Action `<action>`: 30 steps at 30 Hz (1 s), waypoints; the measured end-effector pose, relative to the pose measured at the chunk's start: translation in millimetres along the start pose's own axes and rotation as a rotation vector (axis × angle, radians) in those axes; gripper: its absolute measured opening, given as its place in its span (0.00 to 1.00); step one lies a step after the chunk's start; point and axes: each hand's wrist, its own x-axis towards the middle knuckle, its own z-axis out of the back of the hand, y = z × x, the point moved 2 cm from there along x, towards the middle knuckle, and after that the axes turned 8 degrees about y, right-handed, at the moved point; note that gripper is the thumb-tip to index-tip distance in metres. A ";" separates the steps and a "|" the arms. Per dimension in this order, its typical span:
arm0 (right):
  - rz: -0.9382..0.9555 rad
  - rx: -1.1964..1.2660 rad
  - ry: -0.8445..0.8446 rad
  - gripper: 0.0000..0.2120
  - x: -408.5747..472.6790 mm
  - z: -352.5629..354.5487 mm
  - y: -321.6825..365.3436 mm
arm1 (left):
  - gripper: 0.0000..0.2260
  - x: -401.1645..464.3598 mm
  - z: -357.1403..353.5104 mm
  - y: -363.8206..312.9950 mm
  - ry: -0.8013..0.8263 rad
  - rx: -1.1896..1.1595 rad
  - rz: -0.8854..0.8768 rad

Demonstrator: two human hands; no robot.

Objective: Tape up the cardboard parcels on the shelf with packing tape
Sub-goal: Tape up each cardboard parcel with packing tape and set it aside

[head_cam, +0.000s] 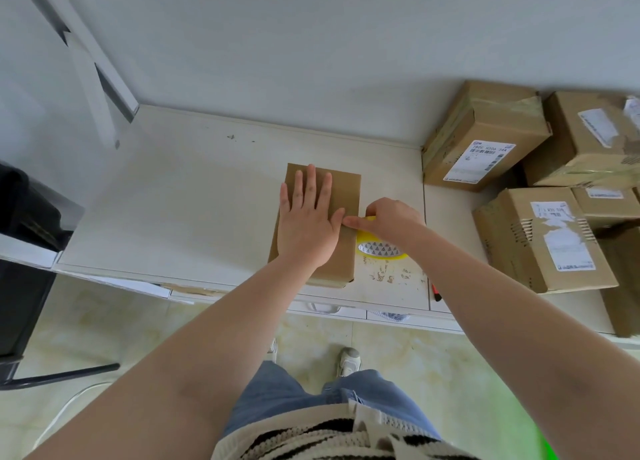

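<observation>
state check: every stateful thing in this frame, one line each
small parcel: flat on the shelf, flaps closed, pressed down by the left hand
left hand: flat on the parcel top, fingers straight
right hand: grips the tape roll at the parcel's right edge
tape roll: yellow, on the shelf beside the parcel, held
stacked parcels: at right, closed, labelled, already taped

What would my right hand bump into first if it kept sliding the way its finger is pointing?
Probably the left hand: the right hand points leftward across the cardboard box, its fingertip nearly at the left thumb. Whether they already touch is unclear.
</observation>
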 end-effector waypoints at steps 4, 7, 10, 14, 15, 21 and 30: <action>0.136 0.199 0.026 0.27 -4.0 -0.6 -24.4 | 0.37 0.8 0.3 1.2 0.007 -0.014 -0.008; 0.173 0.325 0.011 0.26 -8.2 0.0 -39.6 | 0.42 1.9 -0.5 2.4 0.040 0.012 -0.013; 0.115 0.165 -0.007 0.26 -3.7 2.6 -37.7 | 0.43 3.7 0.1 3.8 0.051 0.016 -0.014; 0.044 0.123 -0.002 0.25 0.6 0.1 -41.0 | 0.43 4.2 0.4 3.9 0.054 0.013 -0.016; 0.040 0.150 0.001 0.25 2.2 -3.4 -41.8 | 0.43 4.1 0.5 4.1 0.054 0.014 -0.016; 0.029 0.308 0.008 0.32 9.9 -20.0 -46.1 | 0.42 4.2 1.6 2.6 0.076 0.044 -0.018; 0.015 0.288 -0.040 0.28 5.6 -17.1 -48.2 | 0.39 1.7 11.3 -9.0 0.096 0.102 -0.013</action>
